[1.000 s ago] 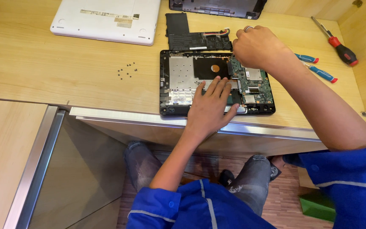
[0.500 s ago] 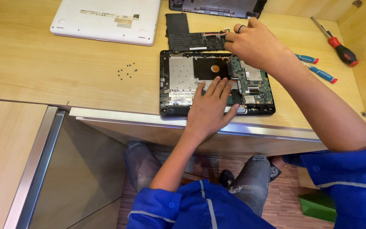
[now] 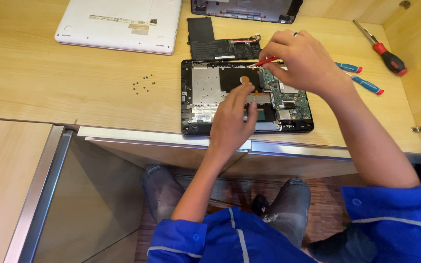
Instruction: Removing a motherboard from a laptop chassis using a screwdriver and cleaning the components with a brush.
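On the wooden bench (image 3: 74, 92), an opened black laptop (image 3: 205, 92) shows its green board.

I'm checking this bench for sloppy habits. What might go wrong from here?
Three risks, as I judge them. The loose screws lie unboxed on the bare wooden bench and may roll or be swept off. The right hand holds a thin red tool over the exposed circuit board; a slip might scratch it. The left hand rests on the opened laptop's inner parts, so pressure or static may harm them.
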